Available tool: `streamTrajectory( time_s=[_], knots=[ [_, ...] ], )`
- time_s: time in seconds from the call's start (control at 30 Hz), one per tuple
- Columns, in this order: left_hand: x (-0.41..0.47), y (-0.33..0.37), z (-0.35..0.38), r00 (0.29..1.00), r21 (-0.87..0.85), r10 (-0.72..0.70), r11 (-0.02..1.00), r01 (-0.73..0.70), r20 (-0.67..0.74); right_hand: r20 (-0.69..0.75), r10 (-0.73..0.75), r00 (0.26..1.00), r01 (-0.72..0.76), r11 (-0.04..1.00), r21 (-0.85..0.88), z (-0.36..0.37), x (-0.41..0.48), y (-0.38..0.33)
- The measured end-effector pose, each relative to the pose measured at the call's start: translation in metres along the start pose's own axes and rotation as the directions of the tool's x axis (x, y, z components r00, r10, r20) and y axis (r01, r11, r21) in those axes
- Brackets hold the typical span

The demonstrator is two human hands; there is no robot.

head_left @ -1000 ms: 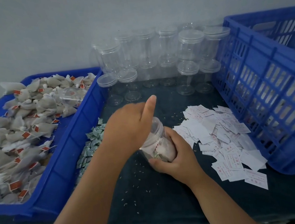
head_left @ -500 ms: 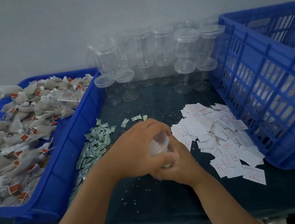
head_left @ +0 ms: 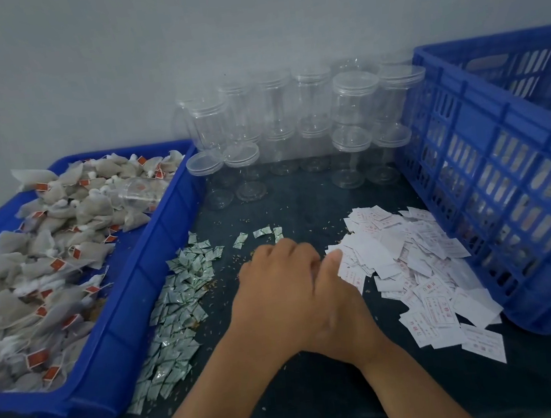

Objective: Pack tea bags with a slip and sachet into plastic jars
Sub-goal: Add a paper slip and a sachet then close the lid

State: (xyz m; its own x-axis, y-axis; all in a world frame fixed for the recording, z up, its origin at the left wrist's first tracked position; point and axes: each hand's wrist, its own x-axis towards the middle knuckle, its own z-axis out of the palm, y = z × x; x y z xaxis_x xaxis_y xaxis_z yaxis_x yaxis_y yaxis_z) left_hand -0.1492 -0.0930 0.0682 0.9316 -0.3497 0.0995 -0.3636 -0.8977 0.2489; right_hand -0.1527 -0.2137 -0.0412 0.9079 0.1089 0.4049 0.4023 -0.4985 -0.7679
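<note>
Hands stacked: left hand (head_left: 276, 287) over right hand (head_left: 342, 307); fingers (head_left: 286, 252) curled under, cannot tell what they hold. Risk: right hand nudges paper slips (head_left: 410, 262), scattering them across tabletop (head_left: 322, 392).

Plain grey wall (head_left: 178, 31) behind dark-clothed table (head_left: 322, 392).

Soft, cool, diffuse light is spreading evenly, its source not showing, and it is leaving only faint shadows on the dark counter (head_left: 322, 392). The grey wall (head_left: 178, 31) is looking flat, without glare. The clear jars (head_left: 354, 96) are catching weak highlights and appearing hazy. Motion blur is smearing the left hand (head_left: 283, 287) and right hand (head_left: 343, 307). Wide-angle distortion is bending the blue crate (head_left: 504, 182) at the right edge.
</note>
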Motion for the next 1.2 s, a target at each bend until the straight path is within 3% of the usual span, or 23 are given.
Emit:
streamTrajectory(
  time_s=[0.1,0.2,0.27,0.37,0.43,0.5,0.6,0.73,0.87,0.97,1.1,1.2],
  knots=[
    [0.001,-0.012,0.002,0.958,-0.145,0.253,0.951,-0.272,-0.135,0.062,0.066,0.996,-0.071,0.994,0.082,-0.006,-0.004,0.011],
    [0.001,-0.036,-0.001,0.858,-0.274,0.486,0.813,-0.513,-0.165,0.113,0.095,0.989,-0.119,0.966,0.231,-0.008,-0.006,0.013],
    [0.001,-0.044,-0.005,0.879,-0.327,0.458,0.817,-0.474,-0.129,0.109,0.077,0.991,-0.106,0.948,0.298,-0.007,-0.003,0.007],
    [-0.006,-0.041,-0.007,0.976,-0.168,0.198,0.963,-0.21,-0.087,0.046,0.078,0.996,-0.089,0.951,0.297,-0.005,0.0,0.002],
    [-0.011,-0.034,-0.005,0.995,-0.19,0.099,0.977,-0.1,-0.014,0.024,0.097,0.995,-0.1,0.959,0.265,-0.005,0.0,0.003],
    [-0.015,-0.025,-0.001,0.986,-0.259,0.164,0.952,-0.161,-0.008,0.054,0.109,0.993,-0.119,0.959,0.258,-0.006,-0.002,0.004],
    [-0.017,-0.014,-0.004,0.944,-0.346,0.267,0.882,-0.321,-0.195,0.095,0.066,0.993,-0.091,0.956,0.278,-0.01,-0.005,0.005],
    [-0.005,-0.03,-0.014,0.933,-0.633,0.344,0.701,-0.33,-0.105,0.099,0.05,0.994,-0.08,0.94,0.33,-0.007,-0.005,0.008],
    [0.002,-0.047,-0.018,0.979,-0.324,0.202,0.927,-0.191,0.002,0.044,0.086,0.995,-0.096,0.919,0.382,-0.003,-0.002,0.005],
    [-0.003,-0.037,-0.012,0.992,-0.346,0.076,0.937,-0.037,0.097,-0.011,0.089,0.996,-0.083,0.959,0.271,-0.001,0.0,0.005],
    [-0.007,-0.01,-0.003,0.981,-0.263,0.1,0.954,-0.142,-0.168,0.095,0.061,0.994,-0.087,0.949,0.302,-0.005,-0.001,0.011],
    [-0.001,-0.019,-0.009,0.97,-0.345,0.184,0.91,-0.229,-0.158,0.106,0.067,0.992,-0.099,0.941,0.325,-0.009,-0.001,0.009]
  ],
)
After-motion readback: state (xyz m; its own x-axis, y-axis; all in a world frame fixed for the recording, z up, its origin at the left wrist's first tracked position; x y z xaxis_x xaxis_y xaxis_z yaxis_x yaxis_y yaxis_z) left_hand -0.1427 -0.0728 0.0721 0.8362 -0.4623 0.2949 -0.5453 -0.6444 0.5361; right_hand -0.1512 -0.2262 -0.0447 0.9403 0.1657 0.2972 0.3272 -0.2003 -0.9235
